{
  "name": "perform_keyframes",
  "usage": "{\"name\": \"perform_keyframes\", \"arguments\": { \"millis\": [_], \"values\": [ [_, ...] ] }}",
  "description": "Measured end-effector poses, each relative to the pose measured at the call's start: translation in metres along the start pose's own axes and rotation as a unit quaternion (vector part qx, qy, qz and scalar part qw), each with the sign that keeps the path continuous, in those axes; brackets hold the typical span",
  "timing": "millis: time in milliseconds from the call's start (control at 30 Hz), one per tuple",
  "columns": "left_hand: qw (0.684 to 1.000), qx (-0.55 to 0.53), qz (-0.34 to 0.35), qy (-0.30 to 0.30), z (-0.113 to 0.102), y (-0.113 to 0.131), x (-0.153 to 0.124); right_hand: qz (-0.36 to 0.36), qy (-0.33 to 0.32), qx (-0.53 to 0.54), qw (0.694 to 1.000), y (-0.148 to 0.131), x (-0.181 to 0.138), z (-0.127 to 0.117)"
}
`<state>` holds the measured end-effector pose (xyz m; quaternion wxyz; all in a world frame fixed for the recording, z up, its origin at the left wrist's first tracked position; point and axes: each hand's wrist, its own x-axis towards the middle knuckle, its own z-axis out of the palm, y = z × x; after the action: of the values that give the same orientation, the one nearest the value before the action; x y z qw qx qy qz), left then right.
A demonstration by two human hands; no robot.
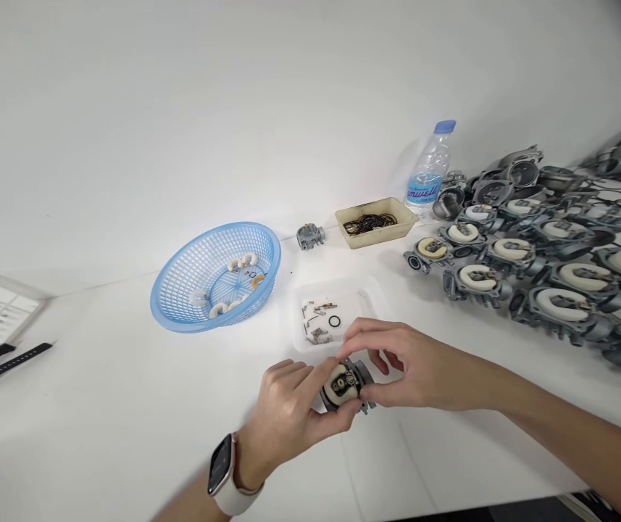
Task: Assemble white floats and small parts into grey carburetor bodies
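Note:
A small grey metal carburetor body point(344, 384) with a cream float on top sits between both hands, low in the middle of the white table. My left hand point(288, 417), with a smartwatch point(222, 471) on the wrist, is closed round its left side. My right hand point(405, 366) grips its right side, thumb and fingers pinched on it. Just behind the hands lies a shallow clear tray point(367, 301) with several small metal pins and a black O-ring point(334, 320).
A blue plastic basket point(180, 290) with white floats stands at the left. Behind are a lone carburetor point(310, 235), a beige tray of black rings point(378, 221) and a water bottle point(430, 170). Rows of carburetors point(538, 268) fill the right. A black strap point(0, 362) lies far left.

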<state>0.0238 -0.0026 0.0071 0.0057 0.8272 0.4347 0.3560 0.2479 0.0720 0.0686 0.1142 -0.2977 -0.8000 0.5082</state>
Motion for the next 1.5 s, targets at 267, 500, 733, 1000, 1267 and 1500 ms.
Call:
{"name": "perform_keyframes", "arguments": {
  "millis": [267,500,733,1000,1267,1500],
  "values": [
    [0.997,-0.024,-0.051,-0.043,-0.001,-0.001,0.003,-0.007,-0.038,-0.003,0.999,0.0,-0.003,-0.002],
    [0.996,-0.059,-0.031,-0.054,-0.002,-0.008,0.002,-0.057,0.013,-0.085,0.995,0.003,-0.001,0.007],
    [0.994,-0.067,-0.042,-0.082,-0.003,-0.009,0.002,-0.051,0.004,-0.078,0.996,0.003,-0.002,0.007],
    [0.991,-0.078,-0.049,-0.093,-0.003,-0.009,0.003,-0.049,0.014,-0.107,0.993,0.0,-0.003,0.009],
    [0.992,-0.074,-0.046,-0.095,-0.004,-0.009,0.004,-0.04,-0.017,-0.093,0.995,-0.002,-0.004,0.006],
    [0.993,-0.069,-0.039,-0.085,-0.003,-0.01,0.003,-0.043,0.011,-0.107,0.993,-0.001,-0.003,0.007]
  ]
}}
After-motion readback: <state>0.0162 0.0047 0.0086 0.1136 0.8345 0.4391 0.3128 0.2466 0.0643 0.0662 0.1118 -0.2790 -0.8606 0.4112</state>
